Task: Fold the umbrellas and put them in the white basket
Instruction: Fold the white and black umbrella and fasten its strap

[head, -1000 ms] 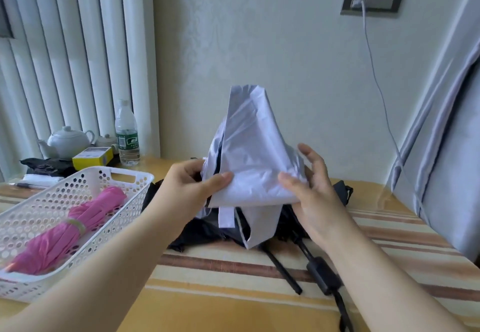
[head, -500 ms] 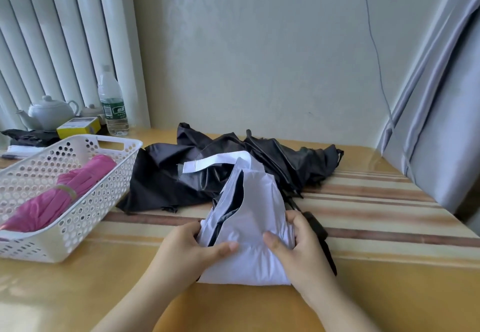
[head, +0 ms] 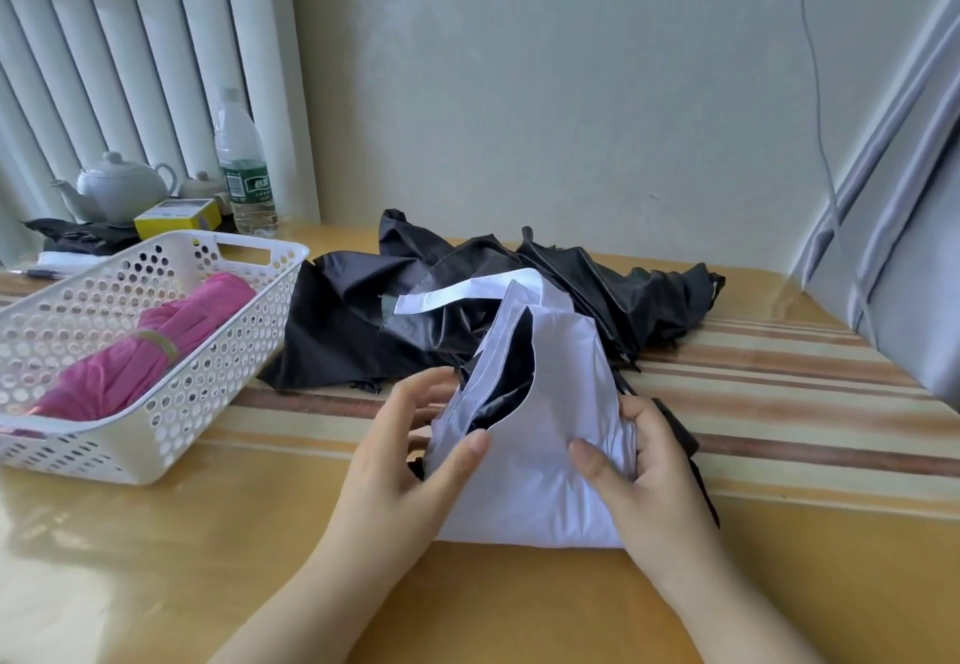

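Blinds hang at the far left, with a teapot (head: 120, 189), a yellow box (head: 176, 217) and a water bottle (head: 243, 164) standing below them at the back of the desk (head: 156, 559). Just in front sits the white basket (head: 156, 435), and a folded pink umbrella (head: 140, 346) lies inside it. Right of the basket, a black umbrella (head: 519, 300) sprawls unfolded across the desk, its cloth touching the basket's far corner. Nearer the person, a white umbrella (head: 535, 455) with a black lining rests on the desk, partly bunched, overlapping the black one's near edge. The left hand (head: 410, 466) grips its left side, thumb curled over the cloth. The right hand (head: 644, 476) grips its right side, thumb pressed on top and fingers wrapped round the edge. A grey curtain (head: 904, 248) hangs at the far right.
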Available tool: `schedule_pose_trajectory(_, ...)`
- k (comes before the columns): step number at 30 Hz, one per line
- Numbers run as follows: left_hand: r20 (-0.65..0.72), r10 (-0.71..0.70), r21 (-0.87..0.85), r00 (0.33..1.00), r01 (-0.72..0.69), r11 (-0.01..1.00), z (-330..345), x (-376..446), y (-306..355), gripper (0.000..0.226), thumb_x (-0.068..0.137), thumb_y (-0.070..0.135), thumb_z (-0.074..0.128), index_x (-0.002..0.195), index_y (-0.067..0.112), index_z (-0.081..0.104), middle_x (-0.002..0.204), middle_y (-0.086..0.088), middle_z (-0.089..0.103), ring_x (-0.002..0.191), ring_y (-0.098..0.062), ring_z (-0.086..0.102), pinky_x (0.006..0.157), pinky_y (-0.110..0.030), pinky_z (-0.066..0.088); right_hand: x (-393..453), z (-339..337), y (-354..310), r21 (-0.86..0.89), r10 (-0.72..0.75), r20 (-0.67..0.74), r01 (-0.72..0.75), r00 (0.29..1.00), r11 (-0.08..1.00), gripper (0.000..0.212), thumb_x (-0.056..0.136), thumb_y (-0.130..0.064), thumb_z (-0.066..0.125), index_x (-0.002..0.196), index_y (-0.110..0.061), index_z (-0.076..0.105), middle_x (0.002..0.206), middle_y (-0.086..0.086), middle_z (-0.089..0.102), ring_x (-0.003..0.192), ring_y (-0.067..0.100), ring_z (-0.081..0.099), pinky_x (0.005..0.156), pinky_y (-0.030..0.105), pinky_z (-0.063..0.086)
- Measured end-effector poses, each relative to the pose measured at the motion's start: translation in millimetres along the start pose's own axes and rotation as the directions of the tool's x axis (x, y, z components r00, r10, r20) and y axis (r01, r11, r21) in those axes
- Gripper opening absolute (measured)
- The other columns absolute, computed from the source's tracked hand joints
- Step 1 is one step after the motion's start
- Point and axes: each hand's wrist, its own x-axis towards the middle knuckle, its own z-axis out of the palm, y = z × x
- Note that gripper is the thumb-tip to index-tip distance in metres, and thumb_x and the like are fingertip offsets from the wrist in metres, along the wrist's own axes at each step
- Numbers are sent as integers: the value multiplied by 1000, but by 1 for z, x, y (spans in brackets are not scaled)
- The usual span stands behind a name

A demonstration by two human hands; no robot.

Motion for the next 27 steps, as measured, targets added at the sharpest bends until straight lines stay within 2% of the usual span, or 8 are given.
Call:
schedule_pose_trajectory(3, 4, 207, 92, 978, -207, 974, 3, 0, -5, 29, 89, 41, 51, 118, 43, 52, 123, 18, 48, 119, -13, 52, 93, -16, 40, -1, 0, 0, 5, -5, 10, 5, 1000, 1000, 30, 80, -27, 69, 107, -28, 55, 99, -16, 68, 93, 3, 65, 82, 25, 48)
schedule_pose_trajectory(5, 34, 242, 90, 970, -244, 966, 2, 0, -7, 20, 93, 34, 48, 110, 36, 58, 119, 18, 49, 115, -12, 53, 91, -12, 38, -1, 0, 0, 11, -7, 11, 7, 1000, 1000, 32, 78, -31, 69, 107, -28, 55, 100, -15, 69, 94, 5, 66, 84, 27, 49)
schedule_pose_trajectory(9, 35, 164, 35, 986, -165, 986, 0, 0, -4, 17, 90, 40, 50, 82, 33, 63, 110, 15, 58, 100, -11, 59, 72, -16, 43, -2, -1, 2, 18, -1, 27, 1, 1000, 1000, 40, 73, -38, 69, 109, -30, 55, 104, -13, 68, 99, 6, 65, 90, 32, 50)
schedule_pose_trajectory(14, 103, 37, 5, 994, -38, 999, -2, -3, -7, 35, 76, 52, 63, 64, 19, 60, 120, 21, 54, 122, -6, 50, 93, -9, 36, -2, 0, 2, 5, 15, 19, -16, 1000, 1000, 22, 87, -23, 68, 98, -40, 58, 95, -5, 69, 91, 14, 66, 86, 39, 54)
schedule_pose_trajectory(19, 170, 22, 73, 985, -35, 997, -5, -3, -12, 43, 57, 65, 75, 79, 29, 65, 136, 24, 42, 129, 0, 42, 99, -17, 36, -1, 5, 0, 18, 20, -53, -19, 998, 1000, 10, 94, -22, 60, 85, -22, 56, 79, 23, 53, 69, 18, 52, 65, 27, 45)
schedule_pose_trajectory(21, 157, -34, 106, 987, 18, 994, -7, -3, -10, 44, 55, 65, 74, 82, 36, 57, 120, 23, 52, 113, 1, 51, 90, -19, 42, 0, 5, 2, 3, 16, -93, -16, 996, 1000, 10, 94, -20, 59, 85, -16, 55, 73, 13, 47, 62, 9, 47, 58, 18, 41)
schedule_pose_trajectory(23, 150, -53, 124, 987, 35, 992, -8, -5, -4, 44, 59, 61, 77, 88, 40, 50, 97, 17, 60, 87, -5, 57, 76, -20, 47, 3, 4, 4, 38, 31, -139, -26, 990, 999, 8, 93, -18, 59, 86, -18, 56, 72, 7, 54, 61, 8, 49, 60, 21, 42)
schedule_pose_trajectory(27, 95, -23, 96, 995, 14, 995, -7, -6, 0, 48, 68, 55, 78, 109, 39, 57, 104, 32, 63, 102, 11, 57, 83, -4, 39, 9, 0, 8, 148, 116, -204, -87, 972, 985, 9, 93, -18, 61, 86, -23, 60, 74, -2, 62, 74, 17, 57, 71, 36, 45)
